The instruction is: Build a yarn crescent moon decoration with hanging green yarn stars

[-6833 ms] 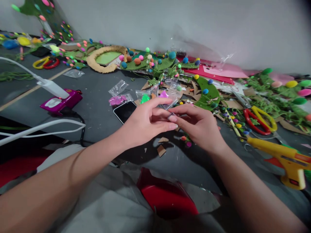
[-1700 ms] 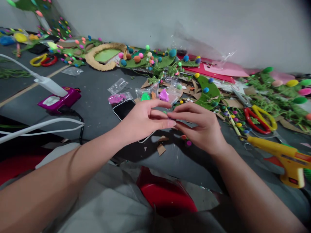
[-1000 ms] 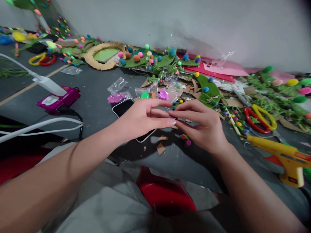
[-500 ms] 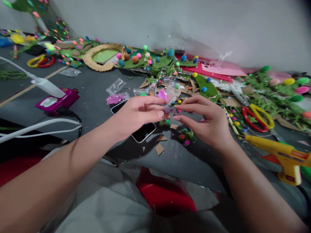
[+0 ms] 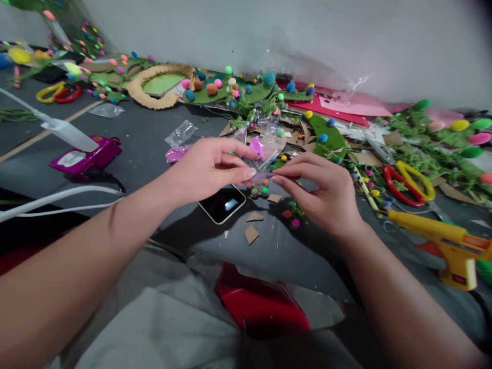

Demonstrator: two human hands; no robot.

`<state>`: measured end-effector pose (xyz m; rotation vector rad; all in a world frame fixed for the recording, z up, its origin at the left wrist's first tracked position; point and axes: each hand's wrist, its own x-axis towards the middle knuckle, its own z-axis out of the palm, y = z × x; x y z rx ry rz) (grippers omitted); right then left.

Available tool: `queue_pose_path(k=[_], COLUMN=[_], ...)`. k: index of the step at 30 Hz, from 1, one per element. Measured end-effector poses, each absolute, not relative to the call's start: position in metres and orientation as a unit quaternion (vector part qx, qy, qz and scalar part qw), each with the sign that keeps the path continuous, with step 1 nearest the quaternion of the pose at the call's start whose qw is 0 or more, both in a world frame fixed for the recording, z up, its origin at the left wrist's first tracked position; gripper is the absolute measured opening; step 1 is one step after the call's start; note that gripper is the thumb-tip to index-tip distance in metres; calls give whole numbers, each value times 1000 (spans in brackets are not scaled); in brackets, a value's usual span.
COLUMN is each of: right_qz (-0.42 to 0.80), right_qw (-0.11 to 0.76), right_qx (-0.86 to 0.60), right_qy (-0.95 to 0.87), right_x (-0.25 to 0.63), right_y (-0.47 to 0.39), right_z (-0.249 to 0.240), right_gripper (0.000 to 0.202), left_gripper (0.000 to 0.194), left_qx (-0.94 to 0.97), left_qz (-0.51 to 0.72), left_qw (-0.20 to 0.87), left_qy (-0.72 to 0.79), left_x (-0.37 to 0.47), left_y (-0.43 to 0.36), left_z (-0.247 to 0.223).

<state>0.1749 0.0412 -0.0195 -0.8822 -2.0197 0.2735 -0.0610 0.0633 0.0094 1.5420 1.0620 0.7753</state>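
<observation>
Mauve piece (image 5: 263,177), thin, mid-frame: left hand (image 5: 209,169) at its nine o'clock, right hand (image 5: 325,189) at three, each pinching an end. I'd judge it light, soft, easily torn; I'd grip only the edges, gently. Phone (image 5: 220,206) lies lower, toward eight o'clock.

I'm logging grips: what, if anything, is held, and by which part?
A small purplish piece, pinched at its opposite ends: the left hand has one, the right hand the other.
</observation>
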Motion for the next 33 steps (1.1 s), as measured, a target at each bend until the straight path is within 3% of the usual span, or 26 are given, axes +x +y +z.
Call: queue_pose_path(k=[4,10,14,24,30,33], right_qz=[116,125,134,126,107,99], right_qw=[456,452,436,443,442,461], right_qx=[-366,-343,-346,-338,-394,-409], right_qy=[-803,-814,-820,-821,-798,-781], right_x=[176,172,170,164,174,175], right_y=[44,45,45,40,44,46], right_z=[-22,-30,-32,-29,-25,-26], right_gripper=[11,28,37,10,8,11], left_gripper=[26,45,50,31,20,20], left_qx=[589,518,553,676,650,596], left_qz=[311,260,256,298,327,326], left_qw=[619,748,724,540,534,600], left_qy=[418,324,321,404,430,423], left_x=[-72,-75,-65,-51,-59,-60], left_y=[75,80,73,72,77,76], left_z=[6,-3,-5,-8,-5,-3])
